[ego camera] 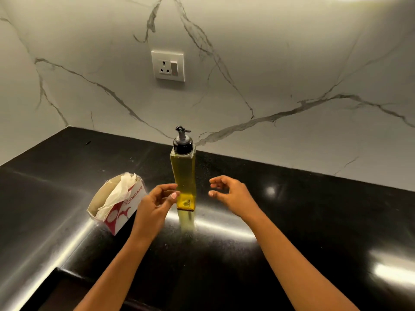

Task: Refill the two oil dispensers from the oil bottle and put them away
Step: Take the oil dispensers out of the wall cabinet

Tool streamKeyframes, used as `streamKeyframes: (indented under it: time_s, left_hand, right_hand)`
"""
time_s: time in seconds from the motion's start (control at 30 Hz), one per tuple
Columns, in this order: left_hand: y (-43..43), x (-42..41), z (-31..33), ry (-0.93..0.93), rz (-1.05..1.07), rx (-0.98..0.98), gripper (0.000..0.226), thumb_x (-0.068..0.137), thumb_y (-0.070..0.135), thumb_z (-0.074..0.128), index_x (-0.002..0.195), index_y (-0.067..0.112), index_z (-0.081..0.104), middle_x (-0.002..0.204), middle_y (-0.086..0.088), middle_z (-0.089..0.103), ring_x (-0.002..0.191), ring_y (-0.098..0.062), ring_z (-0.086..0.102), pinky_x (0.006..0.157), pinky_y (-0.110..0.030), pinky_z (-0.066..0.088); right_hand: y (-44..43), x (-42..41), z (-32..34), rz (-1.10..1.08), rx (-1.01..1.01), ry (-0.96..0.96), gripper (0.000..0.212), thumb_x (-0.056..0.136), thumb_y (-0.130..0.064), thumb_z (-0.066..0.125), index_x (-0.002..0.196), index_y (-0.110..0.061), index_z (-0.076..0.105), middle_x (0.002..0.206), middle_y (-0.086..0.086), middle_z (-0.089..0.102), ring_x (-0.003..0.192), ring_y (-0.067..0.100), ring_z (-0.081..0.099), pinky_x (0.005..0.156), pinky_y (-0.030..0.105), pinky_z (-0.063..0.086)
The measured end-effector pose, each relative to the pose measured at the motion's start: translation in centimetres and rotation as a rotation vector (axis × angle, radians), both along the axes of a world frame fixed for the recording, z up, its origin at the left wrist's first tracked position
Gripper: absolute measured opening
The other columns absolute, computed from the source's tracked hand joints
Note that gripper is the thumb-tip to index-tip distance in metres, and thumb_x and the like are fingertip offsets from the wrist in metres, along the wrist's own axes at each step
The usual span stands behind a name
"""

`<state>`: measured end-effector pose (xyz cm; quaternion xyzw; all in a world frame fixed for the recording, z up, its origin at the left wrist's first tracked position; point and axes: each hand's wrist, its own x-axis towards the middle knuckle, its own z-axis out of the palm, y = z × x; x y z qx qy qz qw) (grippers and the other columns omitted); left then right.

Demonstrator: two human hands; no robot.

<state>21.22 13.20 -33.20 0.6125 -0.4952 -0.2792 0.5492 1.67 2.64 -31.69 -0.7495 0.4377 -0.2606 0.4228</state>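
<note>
Tissues [116,191] poke from a torn red-and-white box [122,213] at the left of the black counter [292,209], and just beside it your left hand [153,205] hangs with loosely curled fingers, gripping nothing, its thumb tip right at the dispenser's [183,173] lower edge, though contact cannot be told. The dispenser stands upright on the counter mid-frame, near the marble wall [269,86], full of yellow oil nearly to its black pour cap [182,144]. To its right your right hand [233,195] hovers apart from the glass, fingers relaxed and half bent, empty.
</note>
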Motion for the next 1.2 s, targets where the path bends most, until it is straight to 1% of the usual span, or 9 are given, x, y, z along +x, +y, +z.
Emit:
streamKeyframes:
  time_s: [0.07,0.17,0.27,0.47,0.57,0.7,0.87,1.03,1.2]
  left_hand:
    - [0.0,-2.0,5.0,-0.051,-0.087,-0.126,0.019,0.086,0.023,0.060,0.105,0.024,0.063,0.093,0.004,0.073,0.091,-0.011,0.070,0.077,-0.018,0.055]
    - [-0.9,-4.6,13.1,-0.117,-0.175,-0.328,0.018,0.088,0.028,0.062,0.105,0.025,0.064,0.097,0.007,0.074,0.090,-0.012,0.071,0.079,-0.021,0.055]
    - [-2.0,-6.4,21.6,-0.139,-0.157,-0.523,0.018,0.085,0.033,0.060,0.101,0.030,0.066,0.097,0.011,0.074,0.093,-0.011,0.070,0.083,-0.022,0.054]
    - [-5.3,-7.9,37.3,-0.094,-0.131,-0.891,0.015,0.091,0.017,0.062,0.097,0.030,0.068,0.097,0.010,0.072,0.097,-0.013,0.067,0.080,-0.031,0.055]
    - [-9.1,-8.2,42.4,-0.064,-0.155,-0.834,0.024,0.092,0.012,0.061,0.109,0.029,0.064,0.114,0.007,0.065,0.106,-0.009,0.062,0.092,-0.031,0.051]
    - [-16.2,-7.7,45.9,-0.026,-0.164,-0.519,0.046,0.091,0.019,0.064,0.133,0.029,0.049,0.139,-0.004,0.048,0.125,-0.021,0.049,0.096,-0.038,0.044]
    - [-20.9,-7.2,47.2,0.077,-0.204,-0.245,0.060,0.095,0.029,0.059,0.147,0.028,0.029,0.153,-0.008,0.033,0.137,-0.031,0.034,0.104,-0.050,0.038]
    - [-22.5,-6.8,47.8,0.122,-0.311,-0.150,0.062,0.096,0.031,0.055,0.150,0.030,0.024,0.153,-0.008,0.032,0.134,-0.034,0.038,0.102,-0.060,0.037]
    - [-22.5,-7.1,47.1,0.055,-0.362,-0.142,0.052,0.099,0.023,0.051,0.146,0.031,0.031,0.143,-0.004,0.042,0.114,-0.027,0.047,0.090,-0.052,0.044]
  right_hand:
    - [1.0,-0.9,4.3,0.005,-0.093,-0.080,0.027,0.083,-0.018,0.071,0.109,-0.018,0.064,0.101,-0.002,0.068,0.096,0.005,0.063,0.090,0.021,0.050]
    - [2.2,-2.3,12.2,-0.006,-0.279,-0.128,0.024,0.085,-0.025,0.068,0.108,-0.019,0.064,0.099,-0.008,0.067,0.092,-0.002,0.062,0.080,0.009,0.048]
    - [3.0,-3.8,20.2,-0.061,-0.465,-0.204,0.019,0.087,-0.029,0.064,0.105,-0.026,0.064,0.097,-0.021,0.064,0.093,-0.008,0.060,0.078,0.005,0.047]
    - [1.7,-5.6,35.3,-0.234,-0.860,-0.475,0.017,0.087,-0.017,0.064,0.104,-0.021,0.066,0.098,-0.015,0.066,0.090,-0.007,0.060,0.070,0.000,0.042]
    - [-0.9,-5.1,40.7,-0.304,-0.903,-0.424,0.029,0.089,-0.017,0.062,0.118,-0.014,0.060,0.112,-0.004,0.063,0.099,0.005,0.059,0.077,0.004,0.041]
    - [-6.2,-4.0,44.6,-0.320,-0.631,-0.274,0.054,0.090,-0.020,0.061,0.140,-0.012,0.039,0.141,0.008,0.045,0.125,0.022,0.046,0.089,0.026,0.038]
    - [-9.8,-2.4,46.2,-0.353,-0.485,-0.066,0.065,0.091,-0.023,0.060,0.145,-0.009,0.026,0.146,0.014,0.034,0.128,0.030,0.038,0.085,0.029,0.035]
    - [-12.3,-1.0,47.1,-0.301,-0.321,-0.147,0.066,0.090,-0.017,0.062,0.144,-0.003,0.025,0.149,0.017,0.031,0.134,0.035,0.034,0.104,0.038,0.035]
    - [-13.3,-0.3,46.6,-0.290,-0.284,-0.176,0.064,0.089,-0.013,0.063,0.142,-0.006,0.028,0.145,0.014,0.038,0.131,0.032,0.039,0.104,0.041,0.036]
